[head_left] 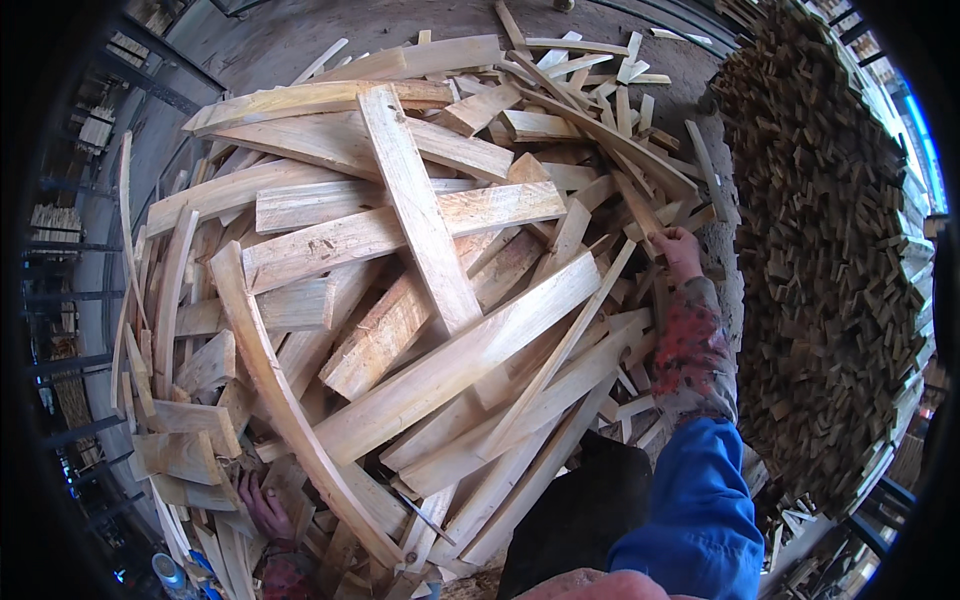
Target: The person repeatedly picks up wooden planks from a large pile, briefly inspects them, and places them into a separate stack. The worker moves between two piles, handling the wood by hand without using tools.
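Observation:
A large heap of sawn wooden boards (465,255) lies before me, its pieces crossing at many angles. At the heap's right side my right hand (679,251) pinches the near end of a narrow wooden strip (636,201). The strip's far part runs in among other pieces. Low on the left, my left hand (262,506) is down among short board ends (184,457). Its fingers lie close to the wood and are partly hidden, so a grip does not show. A long curved board (289,390) lies to the right of that hand.
A tall stack of small wood offcuts (817,270) rises on the right. Loose strips (600,71) lie scattered at the far side on the concrete floor (262,45). Metal racks (75,360) stand along the left. A blue-and-white can (169,571) is at lower left.

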`<state>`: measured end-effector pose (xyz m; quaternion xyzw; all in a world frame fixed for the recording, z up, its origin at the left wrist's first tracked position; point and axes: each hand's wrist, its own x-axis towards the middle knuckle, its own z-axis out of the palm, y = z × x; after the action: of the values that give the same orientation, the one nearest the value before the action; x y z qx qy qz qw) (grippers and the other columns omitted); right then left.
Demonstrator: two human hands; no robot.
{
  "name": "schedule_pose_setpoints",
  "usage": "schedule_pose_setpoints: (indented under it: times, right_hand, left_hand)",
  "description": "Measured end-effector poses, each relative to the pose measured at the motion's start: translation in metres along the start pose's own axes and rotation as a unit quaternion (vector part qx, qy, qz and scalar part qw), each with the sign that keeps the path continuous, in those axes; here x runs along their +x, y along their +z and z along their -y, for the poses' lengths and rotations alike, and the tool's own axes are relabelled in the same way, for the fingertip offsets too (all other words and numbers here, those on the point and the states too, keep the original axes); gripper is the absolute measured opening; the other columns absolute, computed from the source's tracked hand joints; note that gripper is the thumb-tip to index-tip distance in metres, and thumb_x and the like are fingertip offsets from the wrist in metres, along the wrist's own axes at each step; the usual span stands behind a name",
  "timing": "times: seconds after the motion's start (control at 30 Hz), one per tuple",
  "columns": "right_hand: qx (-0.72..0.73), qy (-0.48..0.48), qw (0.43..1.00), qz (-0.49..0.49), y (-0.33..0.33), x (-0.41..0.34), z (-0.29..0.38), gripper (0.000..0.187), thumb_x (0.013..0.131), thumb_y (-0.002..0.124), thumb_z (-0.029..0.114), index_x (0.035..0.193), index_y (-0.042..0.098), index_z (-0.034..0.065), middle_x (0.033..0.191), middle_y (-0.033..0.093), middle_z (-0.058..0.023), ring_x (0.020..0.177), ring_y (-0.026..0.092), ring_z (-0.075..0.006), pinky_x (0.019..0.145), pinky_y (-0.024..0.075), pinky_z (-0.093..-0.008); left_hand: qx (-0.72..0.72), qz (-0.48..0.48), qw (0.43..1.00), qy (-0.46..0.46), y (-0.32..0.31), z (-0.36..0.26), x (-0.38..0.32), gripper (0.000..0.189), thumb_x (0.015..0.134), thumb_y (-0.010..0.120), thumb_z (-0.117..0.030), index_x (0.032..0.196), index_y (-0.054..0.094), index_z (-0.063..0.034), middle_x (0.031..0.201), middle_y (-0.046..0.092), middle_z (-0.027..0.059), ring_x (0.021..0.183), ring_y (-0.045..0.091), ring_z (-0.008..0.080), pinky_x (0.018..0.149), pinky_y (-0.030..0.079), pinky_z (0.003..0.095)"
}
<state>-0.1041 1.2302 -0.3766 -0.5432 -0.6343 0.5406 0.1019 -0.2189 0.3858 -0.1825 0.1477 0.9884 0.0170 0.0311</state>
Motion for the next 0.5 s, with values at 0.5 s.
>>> schedule_pose_setpoints:
  times: [0.5]
  right_hand:
    - [0.119, 0.074, 0.990, 0.029, -0.125, -0.229, -0.103, 0.036, 0.079, 0.069, 0.009, 0.111, 0.059, -0.0034, 0.098, 0.063, -0.0086, 0.087, 0.063, -0.0183, 0.074, 0.0527, -0.0309]
  left_hand:
    - [-0.050, 0.007, 0.998, -0.029, 0.007, 0.008, -0.002, 0.050, 0.103, 0.041, -0.033, 0.135, 0.051, 0.0042, 0.142, 0.045, 0.0251, 0.134, 0.042, 0.0429, 0.113, 0.032, 0.0486]
